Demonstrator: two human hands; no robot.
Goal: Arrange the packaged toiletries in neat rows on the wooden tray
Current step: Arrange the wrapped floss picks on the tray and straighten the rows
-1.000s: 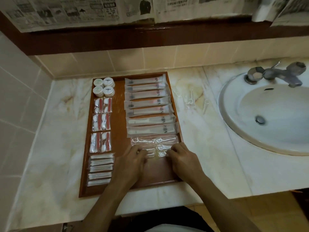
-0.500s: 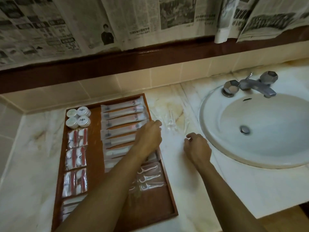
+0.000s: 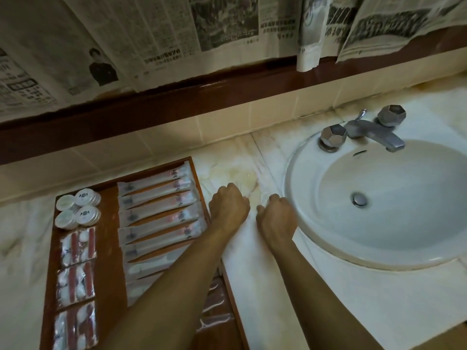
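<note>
Glossy marble counter [image 3: 255,286]; wooden tray [image 3: 111,248] holds long crinkled sachets [image 3: 156,213].

Marble counter [image 3: 265,286], white sink [image 3: 298,218], newspapered wall [image 3: 151,34]

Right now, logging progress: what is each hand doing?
Left hand: curled on the counter, contents cannot be told.
Right hand: curled likewise, cannot be told.

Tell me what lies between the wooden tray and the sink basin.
In the head view, marble counter lies there. On it are the left hand and right hand, both curled over faint clear packets I can't make out.
</note>
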